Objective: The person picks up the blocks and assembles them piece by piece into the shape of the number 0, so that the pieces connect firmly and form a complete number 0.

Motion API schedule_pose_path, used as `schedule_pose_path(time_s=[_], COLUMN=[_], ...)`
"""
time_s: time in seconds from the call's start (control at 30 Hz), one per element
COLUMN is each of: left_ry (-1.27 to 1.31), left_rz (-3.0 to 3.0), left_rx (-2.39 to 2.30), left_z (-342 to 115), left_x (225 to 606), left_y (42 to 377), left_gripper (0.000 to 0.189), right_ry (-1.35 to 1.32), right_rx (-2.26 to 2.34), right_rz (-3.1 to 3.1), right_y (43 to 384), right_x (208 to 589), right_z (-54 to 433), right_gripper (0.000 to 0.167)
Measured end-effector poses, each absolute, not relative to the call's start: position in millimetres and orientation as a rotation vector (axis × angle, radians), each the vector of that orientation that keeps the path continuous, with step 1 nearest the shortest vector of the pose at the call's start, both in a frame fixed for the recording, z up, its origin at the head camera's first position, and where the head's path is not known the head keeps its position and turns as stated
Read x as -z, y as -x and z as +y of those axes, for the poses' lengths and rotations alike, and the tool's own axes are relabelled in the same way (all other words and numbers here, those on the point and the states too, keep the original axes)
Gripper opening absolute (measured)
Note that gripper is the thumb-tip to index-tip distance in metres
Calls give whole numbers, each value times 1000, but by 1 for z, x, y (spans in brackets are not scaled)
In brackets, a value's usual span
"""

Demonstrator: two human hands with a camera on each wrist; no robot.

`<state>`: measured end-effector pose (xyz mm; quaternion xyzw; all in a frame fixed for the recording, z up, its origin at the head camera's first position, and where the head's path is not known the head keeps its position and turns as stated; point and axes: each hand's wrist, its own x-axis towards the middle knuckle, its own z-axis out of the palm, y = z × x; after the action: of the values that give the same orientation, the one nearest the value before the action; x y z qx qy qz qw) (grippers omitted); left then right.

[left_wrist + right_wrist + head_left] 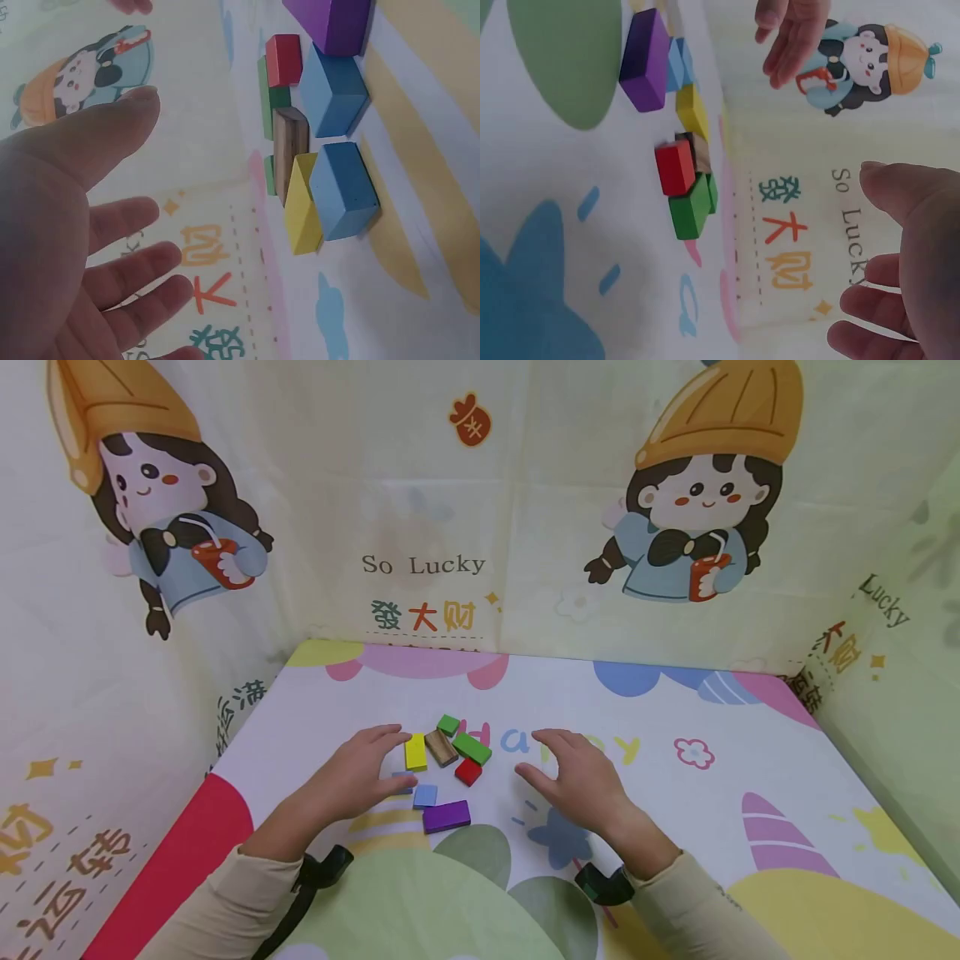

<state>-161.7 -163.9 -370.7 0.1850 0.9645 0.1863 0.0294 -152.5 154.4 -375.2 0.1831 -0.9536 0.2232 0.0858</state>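
Several painted wooden blocks lie in a loose cluster on the table. A purple block (447, 817) is nearest the person, with a blue block (425, 797) just behind it and a second blue block (345, 190) partly covered by the left thumb in the head view. Farther back are a yellow block (416, 752), a brown block (441, 748), a red block (468, 772), a long green block (472, 748) and a small green block (448, 725). My left hand (362, 772) hovers at the cluster's left side, fingers spread, holding nothing. To the right, my right hand (581, 781) is likewise empty, fingers relaxed.
A printed cloth (645, 893) with colourful shapes and letters covers the table. Pale fabric walls (442, 510) with cartoon figures rise behind and on both sides. A black camera strap (315, 877) circles the left wrist, and another black camera (604, 885) sits at the right wrist.
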Motion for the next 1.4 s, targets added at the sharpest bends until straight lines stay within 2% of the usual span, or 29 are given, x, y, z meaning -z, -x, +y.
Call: schedule_pose_path(time_s=[0.4,0.8,1.4], left_ry=[-578,-665,-611], left_rz=[2943,2954,2884], left_rx=[-715,-720,-713], left_z=[-163,-164,-159], left_x=[381,394,400], left_y=[161,164,169], left_gripper=[55,47,38], right_ry=[-630,-656,-689], right_rx=[-800,-858,-922], right_rz=[-2830,-2893,-2944], right_y=[149,148,152], right_x=[380,383,389], right_z=[139,123,110], right_gripper=[61,58,60])
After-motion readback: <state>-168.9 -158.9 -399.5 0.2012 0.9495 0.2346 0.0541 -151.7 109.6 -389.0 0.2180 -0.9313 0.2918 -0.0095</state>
